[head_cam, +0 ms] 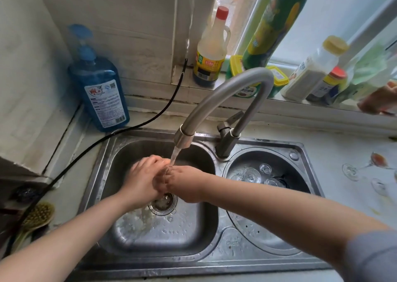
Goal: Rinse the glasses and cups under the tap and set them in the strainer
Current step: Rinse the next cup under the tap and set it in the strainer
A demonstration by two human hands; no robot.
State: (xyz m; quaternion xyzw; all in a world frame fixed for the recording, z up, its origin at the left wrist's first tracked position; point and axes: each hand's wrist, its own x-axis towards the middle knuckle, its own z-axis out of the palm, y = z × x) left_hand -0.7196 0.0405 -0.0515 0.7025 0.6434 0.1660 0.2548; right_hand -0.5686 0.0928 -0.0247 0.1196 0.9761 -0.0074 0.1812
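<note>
A clear glass is held between both hands under the tap, over the drain of the left basin. Water falls from the spout onto its rim. The left hand has its fingers curled round the glass from the left; the right hand grips it from the right, fingers wrapped against it. The glass is blurred, so its shape cannot be told.

In the round right basin, the strainer, about 4 clear glasses lie mouth down near its back edge. On the worktop by the right edge lies a wine glass on its side. A blue soap bottle stands at the back left corner, a brush at the left edge, and bottles line the sill behind the tap.
</note>
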